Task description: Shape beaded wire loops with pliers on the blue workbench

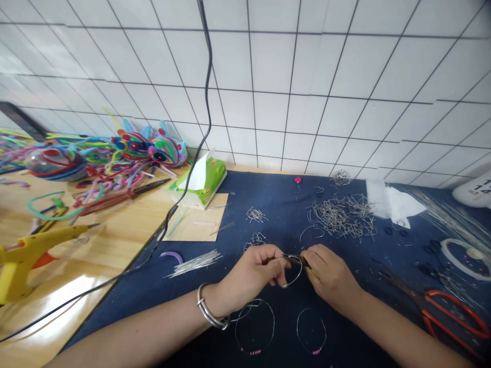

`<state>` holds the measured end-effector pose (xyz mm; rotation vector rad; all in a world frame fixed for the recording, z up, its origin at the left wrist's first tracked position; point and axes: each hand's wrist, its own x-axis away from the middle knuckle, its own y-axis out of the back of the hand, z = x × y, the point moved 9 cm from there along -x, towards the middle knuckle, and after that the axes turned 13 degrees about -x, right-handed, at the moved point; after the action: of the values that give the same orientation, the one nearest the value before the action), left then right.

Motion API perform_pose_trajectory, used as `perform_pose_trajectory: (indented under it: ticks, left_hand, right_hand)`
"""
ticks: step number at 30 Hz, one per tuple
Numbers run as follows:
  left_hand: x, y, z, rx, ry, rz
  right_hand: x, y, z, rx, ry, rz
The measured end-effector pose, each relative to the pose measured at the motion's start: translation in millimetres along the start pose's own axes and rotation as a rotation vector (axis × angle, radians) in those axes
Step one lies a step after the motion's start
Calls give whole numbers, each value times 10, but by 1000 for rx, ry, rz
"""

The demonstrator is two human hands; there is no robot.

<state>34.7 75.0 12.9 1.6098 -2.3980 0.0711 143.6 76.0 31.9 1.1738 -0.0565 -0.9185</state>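
Wire ring [294, 281] sits between the two hands above the front middle of the blue cloth [134, 299], its top at the dark nose of the pliers [297, 259]. The left arm reaches in from the lower left, a silver bangle [206, 308] at its wrist; the left hand [264, 266] is turned inward, its thumb and fingers pinching the ring. The right arm slants in from the lower right, and the right hand [332, 271] is curled closed around the pliers, knuckles up.

Near the cloth's back left corner, a green tissue pack [209, 179] has a white tissue standing out of its top. By the right edge, a round dish [466, 259] with a pale rim holds small pink beads. At the back right corner lies a white bottle [475, 189], cut off by the view; its contents cannot be told. Two beaded wire loops [255, 351] lie nearer the front edge, below the hands.
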Motion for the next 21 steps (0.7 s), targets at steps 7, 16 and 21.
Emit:
perform_pose_trajectory:
  ticks: [7, 16, 21]
  left_hand:
    - [-8, -9, 34, 62, 22, 16]
    - [96, 153, -189, -489, -169, -216]
    - [129, 189, -265, -662, -269, -318]
  right_hand:
    - [-15, 15, -17, -27, -19, 2]
    - [-29, -26, -72, -63, -94, 10]
    - [-26, -38, -102, -91, -120, 14]
